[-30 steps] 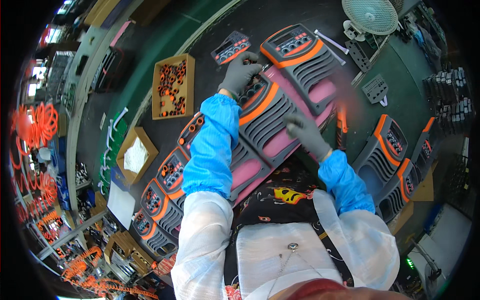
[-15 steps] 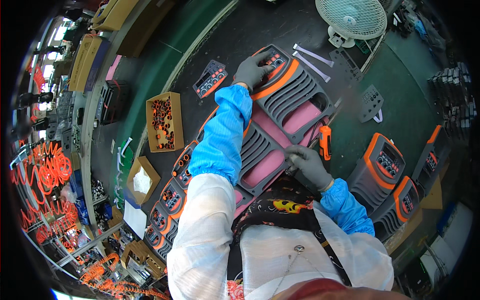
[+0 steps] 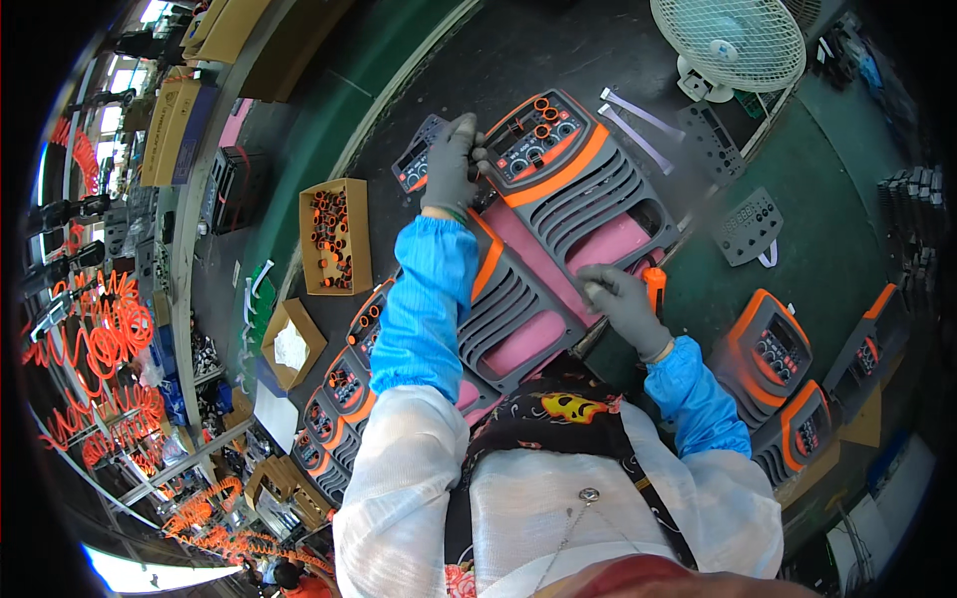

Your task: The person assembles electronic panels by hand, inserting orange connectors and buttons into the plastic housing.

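- Left hand (image 3: 452, 164), grey glove, fingers closed on the edge of a small control faceplate (image 3: 419, 159), just beside the top grey-and-orange housing (image 3: 573, 184).
- Right hand (image 3: 620, 304), gloved, fingers curled around an orange-handled screwdriver (image 3: 654, 287) at the housing's lower right edge.
- Housing lies on pink foam (image 3: 538, 261), on the dark bench (image 3: 558, 50).
- Cardboard box of orange parts (image 3: 334, 239) well to the left; white fan (image 3: 728, 40) far top.

your grey knit-cloth gloved left hand (image 3: 451, 164) on a matt grey and orange plastic housing (image 3: 573, 194), your right hand (image 3: 623, 304) gloved alike, brown cardboard box (image 3: 336, 237), smooth blue sleeve covers (image 3: 424, 299)
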The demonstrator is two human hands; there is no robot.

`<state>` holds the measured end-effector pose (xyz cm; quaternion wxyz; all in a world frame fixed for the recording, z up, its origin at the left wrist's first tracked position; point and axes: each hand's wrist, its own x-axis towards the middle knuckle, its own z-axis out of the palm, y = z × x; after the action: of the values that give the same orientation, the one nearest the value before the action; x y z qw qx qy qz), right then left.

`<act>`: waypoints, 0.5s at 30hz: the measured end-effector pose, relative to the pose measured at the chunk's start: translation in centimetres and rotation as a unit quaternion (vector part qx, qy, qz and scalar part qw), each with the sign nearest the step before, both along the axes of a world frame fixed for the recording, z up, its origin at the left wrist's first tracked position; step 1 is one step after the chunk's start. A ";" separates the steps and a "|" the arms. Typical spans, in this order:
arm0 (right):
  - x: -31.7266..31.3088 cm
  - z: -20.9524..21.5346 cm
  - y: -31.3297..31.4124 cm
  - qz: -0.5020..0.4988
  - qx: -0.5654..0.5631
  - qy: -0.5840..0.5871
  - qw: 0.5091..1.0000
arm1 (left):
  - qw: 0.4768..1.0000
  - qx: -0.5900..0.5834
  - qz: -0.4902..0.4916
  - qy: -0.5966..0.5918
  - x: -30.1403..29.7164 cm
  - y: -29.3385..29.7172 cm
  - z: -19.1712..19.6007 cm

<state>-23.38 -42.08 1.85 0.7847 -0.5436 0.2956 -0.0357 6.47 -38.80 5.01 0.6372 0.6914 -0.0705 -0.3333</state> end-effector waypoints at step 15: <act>6.1 1.3 -1.9 -0.238 0.172 -0.142 0.945 | 0.827 0.388 -0.132 -0.385 -6.8 -2.5 -0.4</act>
<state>-17.25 -43.96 3.12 0.8687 -0.3039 0.3037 -0.2465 -0.28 -41.33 4.63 0.1874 0.9382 -0.2648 -0.1209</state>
